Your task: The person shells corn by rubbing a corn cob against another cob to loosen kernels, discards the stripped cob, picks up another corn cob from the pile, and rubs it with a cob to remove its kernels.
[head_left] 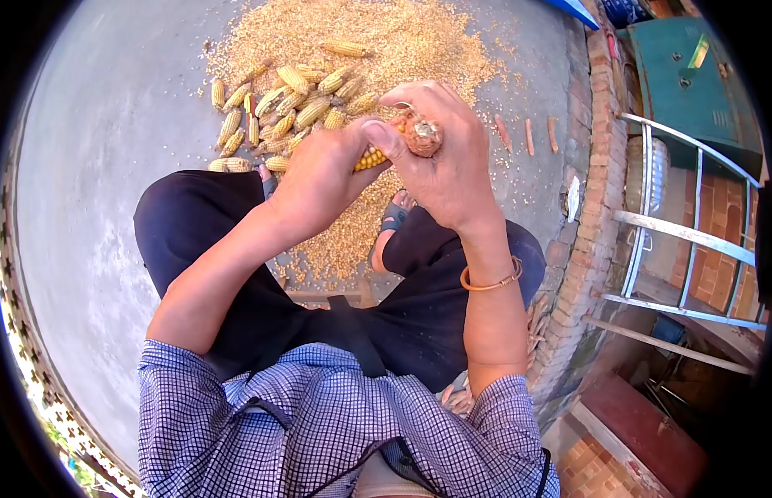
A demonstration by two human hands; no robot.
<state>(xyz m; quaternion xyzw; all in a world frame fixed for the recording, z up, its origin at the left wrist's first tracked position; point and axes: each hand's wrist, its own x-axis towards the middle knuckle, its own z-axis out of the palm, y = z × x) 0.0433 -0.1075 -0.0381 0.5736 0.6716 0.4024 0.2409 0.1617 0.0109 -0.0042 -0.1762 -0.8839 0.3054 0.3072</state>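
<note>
Both hands hold one corn cob (372, 158) above the floor, between my knees. My left hand (320, 170) is closed round its lower left part, where rows of yellow kernels show. Around the other end, my right hand (448, 158) is wrapped, with the reddish, partly bare cob end sticking out by the thumb. The two thumbs are close together on the cob. Just beyond my left hand lies a pile of whole corn cobs (313, 111), with loose kernels (403, 41) spread behind it and more kernels below my hands.
Several bare reddish cobs (529, 137) lie on the grey floor (95, 166) at the right. Beyond them runs a low brick edge (600, 166), with a metal ladder-like frame (693, 235) and a green cabinet (685, 79). My sandalled feet are near the kernels.
</note>
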